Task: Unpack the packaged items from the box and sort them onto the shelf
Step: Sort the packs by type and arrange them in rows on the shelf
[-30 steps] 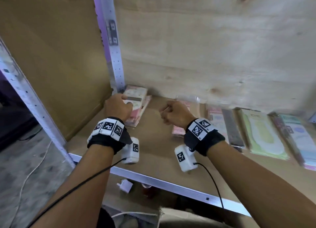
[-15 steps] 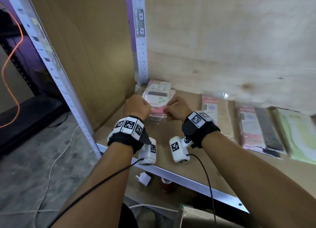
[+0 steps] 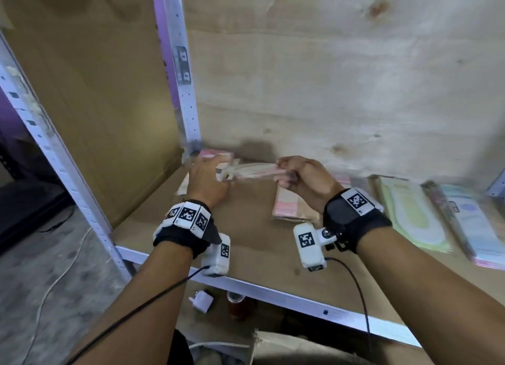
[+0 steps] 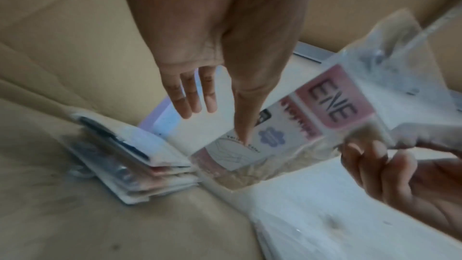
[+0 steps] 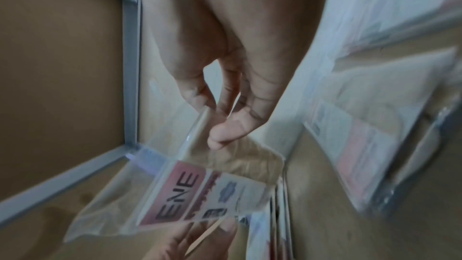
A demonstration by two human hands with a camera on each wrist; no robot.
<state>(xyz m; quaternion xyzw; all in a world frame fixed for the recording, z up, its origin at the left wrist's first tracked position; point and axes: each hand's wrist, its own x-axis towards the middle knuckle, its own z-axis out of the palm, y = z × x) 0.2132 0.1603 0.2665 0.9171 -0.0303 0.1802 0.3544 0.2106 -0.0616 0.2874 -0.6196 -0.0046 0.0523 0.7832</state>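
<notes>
A clear-sleeved packet (image 3: 251,170) with a pink "ENE" label (image 4: 325,110) hangs flat just above the wooden shelf (image 3: 246,255). My right hand (image 3: 284,173) pinches its right edge between thumb and fingers (image 5: 225,131). My left hand (image 3: 218,173) is at the packet's left end, fingers straight (image 4: 190,106), with one fingertip touching the packet's face. A stack of similar packets (image 3: 216,157) lies in the shelf's back left corner, behind and under my left hand; it shows as a fanned pile (image 4: 125,155) in the left wrist view.
More packets lie in a row on the shelf: a pink one (image 3: 289,208) below my right hand, green ones (image 3: 410,211) and blue ones (image 3: 470,222) further right. A metal upright (image 3: 177,77) and a cardboard side wall (image 3: 95,105) close the left. The plywood back (image 3: 328,91) is near.
Both hands were down on the corner stack. The right hand has since lifted one packet off it and drawn it to the right, while the left hand's fingers have straightened.
</notes>
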